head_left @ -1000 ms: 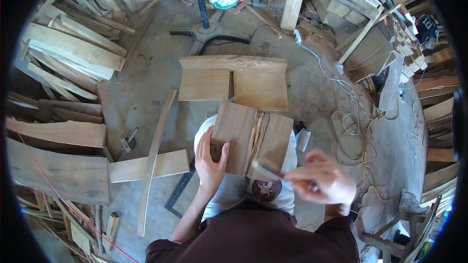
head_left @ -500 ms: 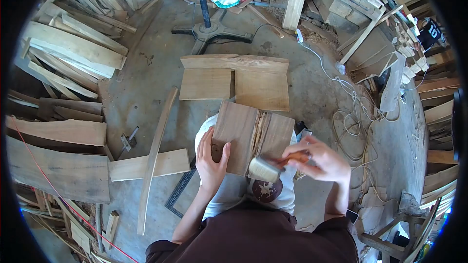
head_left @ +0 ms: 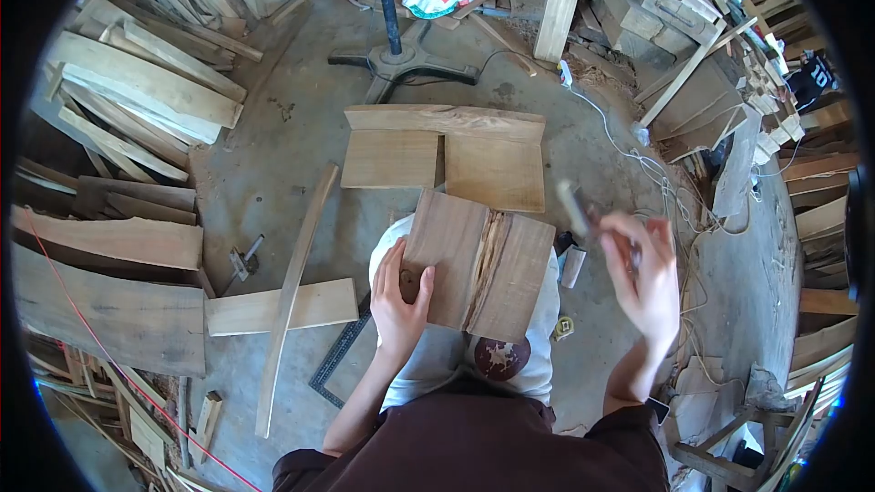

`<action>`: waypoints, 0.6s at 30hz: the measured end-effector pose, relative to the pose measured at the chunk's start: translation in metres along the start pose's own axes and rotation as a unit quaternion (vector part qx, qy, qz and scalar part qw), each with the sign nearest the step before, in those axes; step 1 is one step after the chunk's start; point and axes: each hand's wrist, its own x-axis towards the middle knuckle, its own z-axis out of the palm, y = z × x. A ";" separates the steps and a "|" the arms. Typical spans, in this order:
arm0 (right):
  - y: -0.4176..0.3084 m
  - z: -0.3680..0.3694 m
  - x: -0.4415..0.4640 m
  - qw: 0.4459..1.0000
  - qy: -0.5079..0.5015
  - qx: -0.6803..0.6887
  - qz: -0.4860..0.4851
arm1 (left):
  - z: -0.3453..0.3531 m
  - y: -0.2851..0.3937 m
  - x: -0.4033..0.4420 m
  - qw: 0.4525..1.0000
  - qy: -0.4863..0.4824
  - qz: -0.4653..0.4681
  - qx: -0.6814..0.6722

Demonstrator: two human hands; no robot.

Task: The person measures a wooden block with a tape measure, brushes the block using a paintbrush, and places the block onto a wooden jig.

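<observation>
A brown wooden board (head_left: 524, 264) with a rough split running down its middle rests on my lap. My left hand (head_left: 401, 296) grips the board's left edge, thumb on top beside a dark knot. Off to the right of the board, my right hand (head_left: 643, 269) is closed around the handle of a paintbrush (head_left: 576, 208). The brush is smeared by motion, its head raised up and to the left, apart from the board. Beyond the board, two pale wooden panels (head_left: 390, 159) and a longer plank (head_left: 447, 120) lie on the floor.
A long thin strip (head_left: 296, 301) crosses a short plank (head_left: 283, 307) on the left, near a metal square (head_left: 335, 360). A black stand base (head_left: 401, 64) is ahead. Cables (head_left: 670, 191) coil at right; stacked timber (head_left: 137, 82) lines the left. A tape roll (head_left: 564, 327) lies by my knee.
My right hand has lifted the paintbrush off the board's lower part and swung it up and to the right. The left hand still holds the board.
</observation>
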 end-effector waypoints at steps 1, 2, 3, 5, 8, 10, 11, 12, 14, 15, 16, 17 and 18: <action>-0.005 -0.005 -0.006 0.997 -0.032 0.072 -0.026 | 0.000 0.001 0.000 1.000 -0.003 -0.006 -0.001; -0.008 -0.008 -0.011 0.986 -0.062 0.143 -0.050 | 0.000 0.001 0.000 1.000 -0.007 -0.012 -0.003; -0.011 -0.007 -0.016 0.969 -0.119 0.203 -0.075 | 0.000 0.001 0.000 1.000 -0.005 -0.012 -0.001; -0.017 0.000 -0.023 0.912 -0.227 0.319 -0.120 | 0.001 0.000 0.001 1.000 -0.005 -0.011 0.003; -0.020 0.019 -0.036 0.882 -0.290 0.344 -0.139 | 0.003 -0.002 -0.001 1.000 -0.009 -0.022 -0.008; -0.013 0.023 -0.031 0.889 -0.307 0.321 -0.114 | 0.003 -0.001 -0.001 1.000 -0.006 -0.016 -0.003; -0.006 0.026 -0.028 0.889 -0.313 0.320 -0.098 | 0.002 -0.001 0.000 1.000 -0.004 -0.013 0.000; 0.002 0.029 -0.025 0.889 -0.319 0.319 -0.082 | 0.002 -0.001 0.000 1.000 0.000 -0.007 0.000; 0.014 0.033 -0.020 0.900 -0.266 0.341 -0.052 | 0.002 -0.003 0.000 1.000 0.008 0.007 0.000; 0.022 0.034 -0.018 0.911 -0.238 0.332 -0.052 | 0.003 -0.002 0.000 1.000 0.008 0.008 0.000; 0.028 0.033 -0.015 0.921 -0.209 0.324 -0.053 | 0.003 -0.002 0.000 1.000 0.008 0.010 0.001; 0.028 0.024 -0.009 0.914 -0.231 0.332 0.017 | 0.002 -0.002 0.000 1.000 0.009 0.011 0.002; 0.031 0.020 -0.005 0.910 -0.227 0.339 0.072 | 0.002 -0.002 0.000 1.000 0.009 0.012 0.001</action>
